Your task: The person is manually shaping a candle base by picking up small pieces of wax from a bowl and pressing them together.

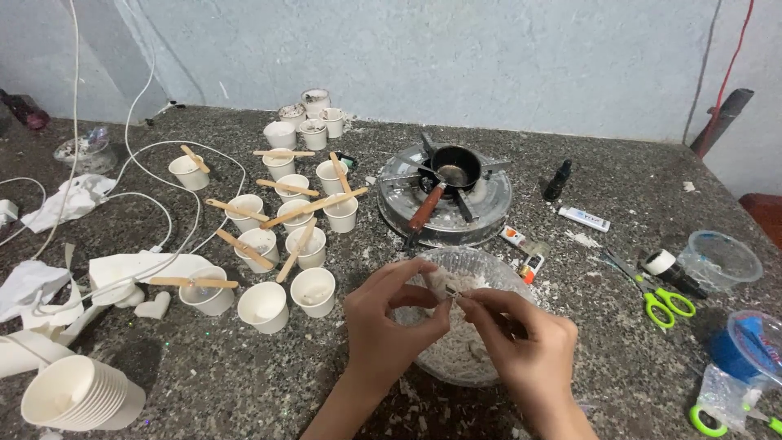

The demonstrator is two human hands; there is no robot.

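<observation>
The left hand pinches a pale, lumpy wax piece between thumb and fingertips. The right hand meets it, thumb and forefinger pressed together on something small and thin at the lump's edge; what it is cannot be told. Both hover over a clear plastic bowl of white flaky shavings, near the table's front edge. Bare speckled stone lies open left of the wrists. Just beyond the bowl sits a round metal burner bearing a small dark pan with a reddish handle. Paper cups with wooden sticks crowd the left; green-handled scissors lie right.
</observation>
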